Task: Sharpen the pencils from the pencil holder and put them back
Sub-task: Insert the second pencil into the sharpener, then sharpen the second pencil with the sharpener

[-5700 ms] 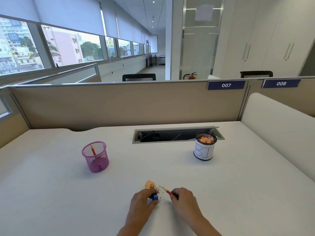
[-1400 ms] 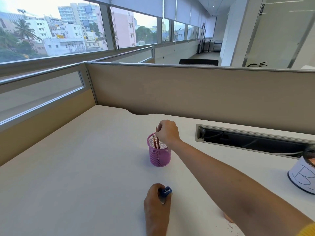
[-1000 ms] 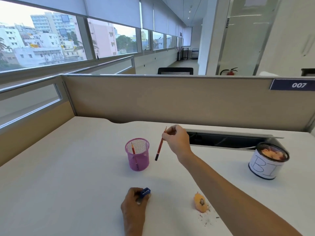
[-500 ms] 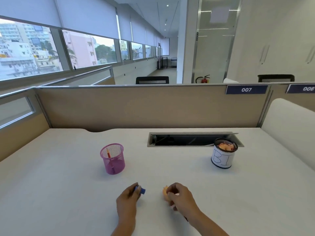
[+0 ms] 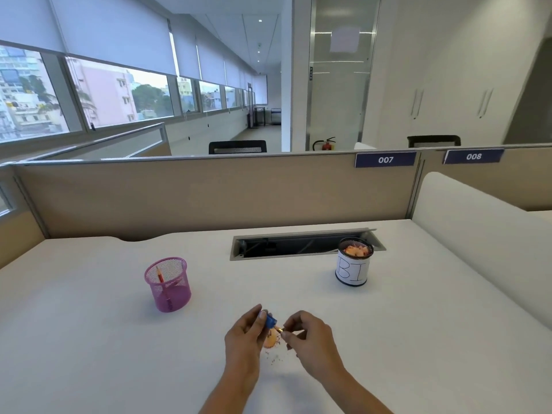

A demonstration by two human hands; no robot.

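Note:
My left hand [image 5: 243,339] pinches a small blue sharpener [image 5: 270,320] just above the white desk [image 5: 89,339]. My right hand [image 5: 310,339] grips a pencil [image 5: 280,329] whose tip points into the sharpener; most of the pencil is hidden inside my fist. An orange curl of shavings [image 5: 271,341] lies on the desk under the sharpener, with dark specks around it. The pink mesh pencil holder [image 5: 168,283] stands at the left and holds one red pencil [image 5: 160,274].
A black mesh cup with a white label reading "BI" [image 5: 353,265] stands at the right, with shavings inside. Behind it, a cable slot [image 5: 298,245] is cut into the desk. Beige partitions close off the back and left; a white panel stands at the right.
My right hand took a pencil out of the pink holder and carried it down to the sharpener. Both hands have come together over the shavings, and the pencil tip now meets the sharpener.

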